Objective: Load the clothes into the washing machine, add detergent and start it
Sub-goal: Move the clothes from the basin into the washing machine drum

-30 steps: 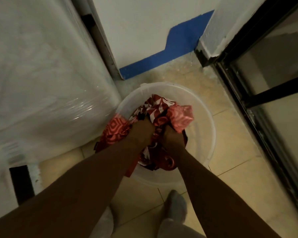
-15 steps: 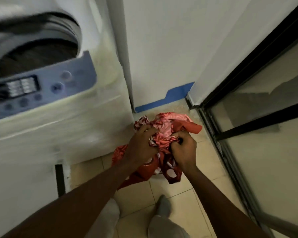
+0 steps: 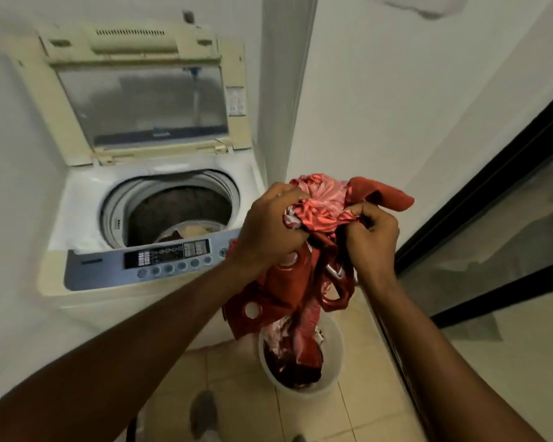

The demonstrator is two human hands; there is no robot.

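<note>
A bundle of red and pink patterned clothes (image 3: 316,215) is held up in the air by both hands, just right of the washing machine (image 3: 87,202). My left hand (image 3: 270,231) grips its left side and my right hand (image 3: 372,242) grips its right side. Part of the fabric hangs down into a white plastic basin (image 3: 334,374) on the floor, where more red cloth lies. The top-loading machine has its lid (image 3: 141,90) raised, and some clothing lies at the bottom of its drum (image 3: 176,215). Its blue control panel (image 3: 147,260) faces me.
A white wall column (image 3: 284,90) stands right behind the machine. A black-framed glass door (image 3: 492,234) runs along the right side. The floor has beige tiles (image 3: 237,393), and a grey-socked foot (image 3: 203,413) stands near the basin.
Both hands lifted the red clothes out of the basin and up to the height of the machine's top. The view has risen from the floor to the open machine.
</note>
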